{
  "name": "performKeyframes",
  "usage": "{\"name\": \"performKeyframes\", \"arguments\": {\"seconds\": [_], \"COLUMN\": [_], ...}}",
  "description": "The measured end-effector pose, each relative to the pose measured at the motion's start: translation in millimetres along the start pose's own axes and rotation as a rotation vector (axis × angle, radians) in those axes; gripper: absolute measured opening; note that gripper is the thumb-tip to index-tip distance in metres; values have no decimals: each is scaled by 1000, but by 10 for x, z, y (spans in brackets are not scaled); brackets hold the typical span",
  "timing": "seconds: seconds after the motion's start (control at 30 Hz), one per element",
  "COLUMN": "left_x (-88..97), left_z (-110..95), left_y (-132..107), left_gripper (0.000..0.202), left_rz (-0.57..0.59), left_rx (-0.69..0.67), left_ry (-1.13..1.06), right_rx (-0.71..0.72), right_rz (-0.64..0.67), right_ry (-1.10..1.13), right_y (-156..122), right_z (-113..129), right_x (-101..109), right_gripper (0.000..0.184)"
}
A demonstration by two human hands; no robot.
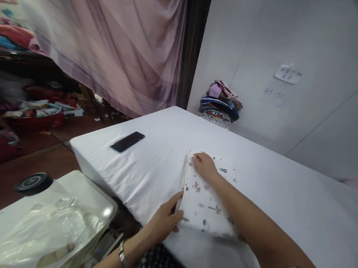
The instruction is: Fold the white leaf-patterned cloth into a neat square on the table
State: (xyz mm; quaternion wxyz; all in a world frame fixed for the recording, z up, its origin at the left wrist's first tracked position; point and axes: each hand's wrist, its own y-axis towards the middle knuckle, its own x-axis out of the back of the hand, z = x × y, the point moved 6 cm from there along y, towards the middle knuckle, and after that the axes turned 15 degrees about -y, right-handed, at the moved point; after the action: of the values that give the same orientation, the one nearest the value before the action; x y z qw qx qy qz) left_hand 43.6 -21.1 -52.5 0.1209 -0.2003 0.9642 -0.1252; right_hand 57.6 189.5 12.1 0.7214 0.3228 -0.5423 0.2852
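Note:
A folded white cloth (205, 202) with small printed figures lies on the white-covered table (285, 200) near its front edge. My left hand (166, 217) rests at the cloth's near left edge, fingers stretched along the fold. My right hand (205, 166) lies flat on the cloth's far left corner, fingers extended, with my forearm crossing over the cloth.
A black phone (127, 141) lies on the table to the left. A stack of folded colourful clothes (220, 104) sits at the far corner by the wall. A white surface with a clear plastic bag (50, 227) and a black round object (33, 183) stands at lower left.

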Motion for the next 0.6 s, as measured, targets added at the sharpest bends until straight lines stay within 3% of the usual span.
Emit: {"name": "performKeyframes", "arguments": {"seconds": [0.1,0.23,0.3,0.37,0.5,0.6], "left_x": [71,259,347,344,251,229], "left_z": [-73,-384,-567,-692,-749,-774], "left_y": [-4,161,376,678,1312,1576], "left_gripper": [62,53,45,37,26,23], "left_rz": [31,-5,-75,-58,-33,-131], "left_rx": [-19,-139,-208,-236,-106,-84], "left_ry": [116,373,445,476,502,552], "right_rx": [-123,-176,-175,-169,-161,-157], "right_rz": [19,94,120,139,142,127], "right_ry": [-18,-46,-92,-127,-121,-94], "right_y": [74,152,200,244,282,269], "right_z": [-78,-84,-68,-56,-76,-121], "right_x": [31,-50,-107,-158,-204,-202], "right_gripper": [25,28,29,28,21,18]}}
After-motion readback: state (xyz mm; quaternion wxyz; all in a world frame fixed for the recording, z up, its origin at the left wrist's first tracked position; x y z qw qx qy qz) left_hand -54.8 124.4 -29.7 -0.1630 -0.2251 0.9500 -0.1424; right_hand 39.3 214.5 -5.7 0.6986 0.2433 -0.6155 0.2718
